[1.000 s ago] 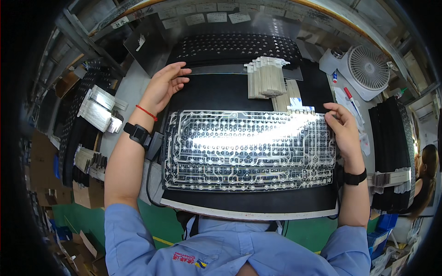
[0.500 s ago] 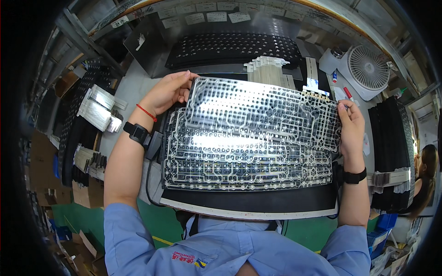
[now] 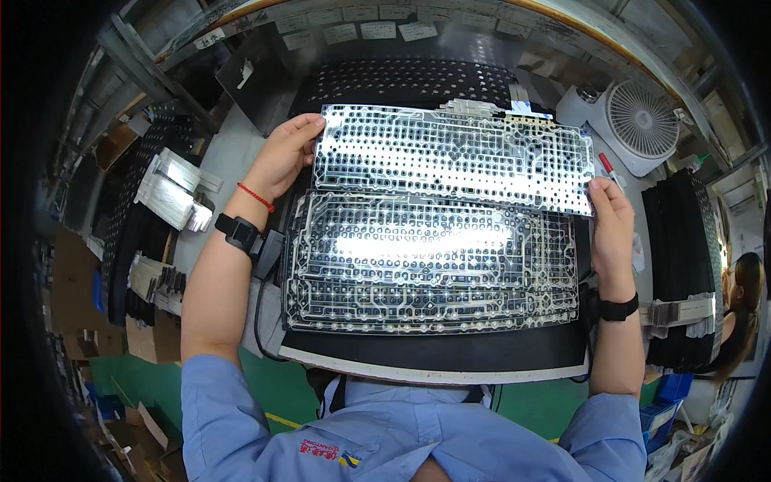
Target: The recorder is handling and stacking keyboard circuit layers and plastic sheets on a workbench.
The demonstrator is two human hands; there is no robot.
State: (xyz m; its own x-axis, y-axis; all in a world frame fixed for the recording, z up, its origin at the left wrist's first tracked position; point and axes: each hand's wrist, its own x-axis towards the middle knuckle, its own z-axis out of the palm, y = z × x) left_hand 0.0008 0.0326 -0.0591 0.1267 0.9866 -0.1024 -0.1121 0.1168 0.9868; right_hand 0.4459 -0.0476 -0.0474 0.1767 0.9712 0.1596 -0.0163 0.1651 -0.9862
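Note:
Between my hands is a clear keyboard membrane sheet (image 3: 454, 157) printed with silvery traces and dots, tilted and catching glare. My left hand (image 3: 291, 149) pinches its upper left corner between thumb and fingers. At its lower right edge, my right hand (image 3: 612, 213) grips the sheet with the thumb on top. A ribbon tail (image 3: 520, 106) sticks up from its far edge. Below and nearer to me, more membrane sheets (image 3: 434, 277) lie overlapping on a black work surface (image 3: 434, 349); the raised sheet covers their far part.
Black perforated sheets (image 3: 401, 84) are stacked at the back. A white fan (image 3: 642, 120) and a red marker (image 3: 607, 165) stand at the back right. Stacks with silvery tails flank me, left (image 3: 173, 189) and right (image 3: 683, 313). Another person (image 3: 743, 313) is at far right.
The held membrane sheet has moved up and away from me, tilting so its dots show brighter. More of the sheets below now shows. Both hands keep their grip.

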